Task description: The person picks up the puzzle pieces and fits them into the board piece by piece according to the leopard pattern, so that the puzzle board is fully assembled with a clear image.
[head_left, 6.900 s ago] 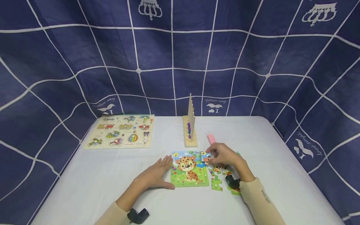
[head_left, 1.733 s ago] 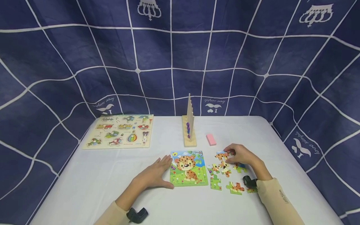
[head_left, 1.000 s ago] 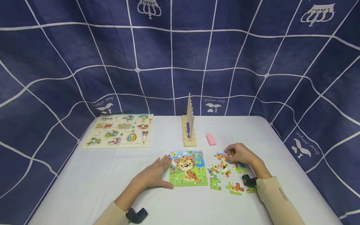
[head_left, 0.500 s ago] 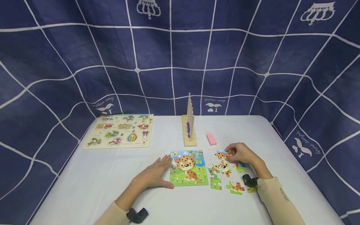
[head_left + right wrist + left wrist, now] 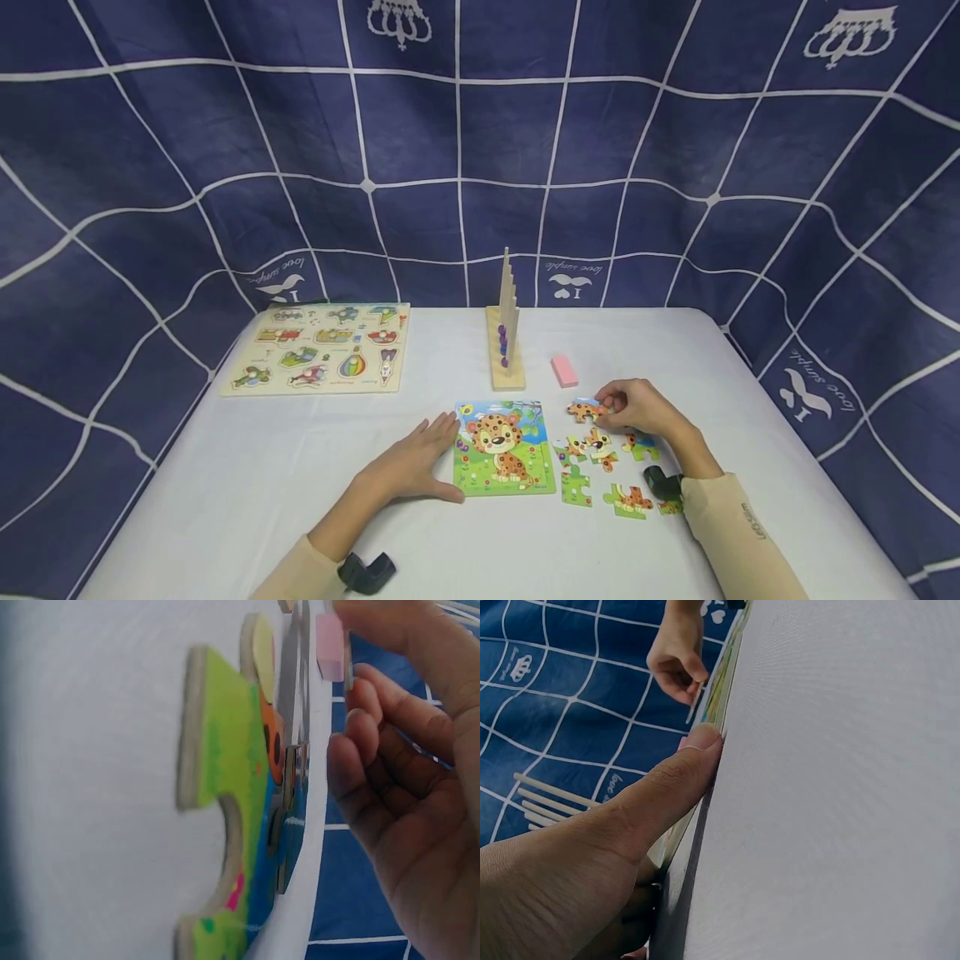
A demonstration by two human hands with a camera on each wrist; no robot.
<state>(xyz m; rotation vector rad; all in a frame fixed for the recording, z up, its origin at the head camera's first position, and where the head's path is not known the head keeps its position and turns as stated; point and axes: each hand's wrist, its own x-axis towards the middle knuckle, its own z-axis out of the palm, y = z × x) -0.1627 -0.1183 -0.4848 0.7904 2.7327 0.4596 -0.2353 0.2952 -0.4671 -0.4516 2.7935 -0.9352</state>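
A square puzzle board [image 5: 498, 450] with a cartoon leopard picture lies on the white table. My left hand [image 5: 412, 462] rests along its left side, fingers straight and thumb at the near corner; the left wrist view shows that thumb [image 5: 664, 787] at the board's edge. Right of the board, my right hand [image 5: 641, 408] pinches a spotted orange-and-blue jigsaw piece [image 5: 585, 410] between thumb and fingers. In the left wrist view this piece [image 5: 694, 703] appears edge-on, tilted. Below that hand lie a leopard-face piece [image 5: 599, 444] and a green piece [image 5: 576, 486].
More jigsaw pieces [image 5: 630, 502] lie near the right wrist. A pink block [image 5: 564, 371] sits behind the right hand. Farther back stands a wooden peg stand [image 5: 507, 379] with purple and blue beads. A vehicle peg puzzle [image 5: 318, 350] occupies the back left.
Earliest, the right hand held a piece over the board's upper right. It then moved right to the loose pieces, and now the spotted piece has shifted slightly left with it. The left hand stays.
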